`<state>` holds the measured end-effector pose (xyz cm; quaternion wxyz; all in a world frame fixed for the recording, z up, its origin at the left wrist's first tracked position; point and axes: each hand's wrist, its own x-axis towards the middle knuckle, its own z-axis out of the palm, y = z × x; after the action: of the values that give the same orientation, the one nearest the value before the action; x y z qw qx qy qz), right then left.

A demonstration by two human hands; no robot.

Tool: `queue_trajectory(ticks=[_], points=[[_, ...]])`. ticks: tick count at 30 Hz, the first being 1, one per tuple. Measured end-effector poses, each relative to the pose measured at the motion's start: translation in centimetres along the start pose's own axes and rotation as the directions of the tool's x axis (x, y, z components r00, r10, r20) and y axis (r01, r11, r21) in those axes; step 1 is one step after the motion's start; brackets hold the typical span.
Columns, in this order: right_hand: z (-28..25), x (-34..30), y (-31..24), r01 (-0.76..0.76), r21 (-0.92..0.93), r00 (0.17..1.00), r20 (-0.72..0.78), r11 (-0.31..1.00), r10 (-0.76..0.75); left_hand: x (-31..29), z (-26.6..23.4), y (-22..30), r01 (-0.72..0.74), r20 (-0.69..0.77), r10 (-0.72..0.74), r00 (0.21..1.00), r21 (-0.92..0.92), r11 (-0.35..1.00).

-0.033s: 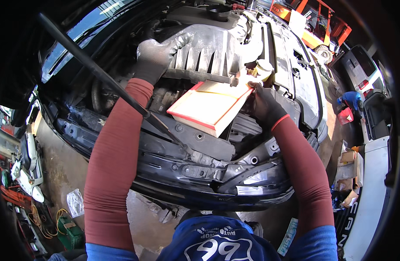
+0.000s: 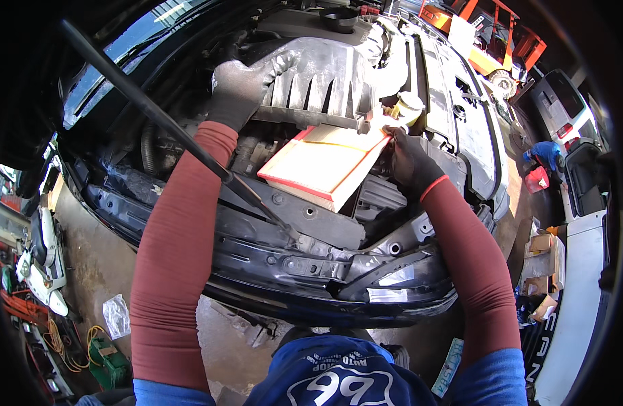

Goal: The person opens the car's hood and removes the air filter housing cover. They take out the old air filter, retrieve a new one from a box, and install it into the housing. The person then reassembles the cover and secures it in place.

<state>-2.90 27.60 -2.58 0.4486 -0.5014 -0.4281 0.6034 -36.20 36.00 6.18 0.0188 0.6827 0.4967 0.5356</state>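
My gloved left hand (image 2: pixel 239 89) grips the left side of a black ribbed air filter housing cover (image 2: pixel 318 78), its fingers curled over the top. The cover is tilted up above the engine bay. Below its front edge sits a rectangular air filter (image 2: pixel 321 162) with a red rim and a pale pleated body; its far part goes under the cover. At the filter's right far corner, my gloved right hand (image 2: pixel 414 161) is closed on the edge, thumb on top. The right hand's other fingers are partly hidden.
A black prop rod (image 2: pixel 149 108) slants across my left forearm to the car's front panel (image 2: pixel 311 223). A yellowish reservoir (image 2: pixel 409 108) stands just beyond my right hand. Cardboard boxes (image 2: pixel 543 260) lie at the right, near a person in blue (image 2: pixel 547 155).
Almost nothing differs; the whole view has shifted very slightly. Both hands keep their holds on the cover and the filter.
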Motion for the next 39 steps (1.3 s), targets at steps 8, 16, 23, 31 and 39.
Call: queue_trajectory(ticks=[8, 16, 23, 31, 39], points=[[0.3, 4.2, 1.8, -0.037, -0.415, 0.985, -0.169, 0.909, -0.037, -0.7, -1.1, 2.8, -0.023, 0.052, 0.032, 0.998, -0.177, 0.984], [0.0, 4.9, 2.6, 0.096, -0.782, 0.947, -0.119, 0.616, -0.299, -0.6, -0.7, 2.3, -0.093, 0.014, 0.102, 0.995, -0.286, 0.954], [0.9, 2.9, 0.9, -0.001, -0.959, 0.963, -0.077, 0.282, -0.259, -1.0, -0.5, 2.6, 0.006, 0.059, 0.018, 0.998, -0.380, 0.925], [0.5, 3.0, 2.0, 0.371, -0.921, 0.921, 0.382, -0.121, -0.080, -1.1, -1.0, 3.7, -0.012, 0.064, 0.042, 0.997, -0.408, 0.913], [1.2, 0.8, 0.8, -0.039, -0.986, 0.993, -0.057, 0.163, -0.107, -1.4, -1.4, 3.9, 0.029, 0.108, 0.011, 0.994, -0.367, 0.930]])
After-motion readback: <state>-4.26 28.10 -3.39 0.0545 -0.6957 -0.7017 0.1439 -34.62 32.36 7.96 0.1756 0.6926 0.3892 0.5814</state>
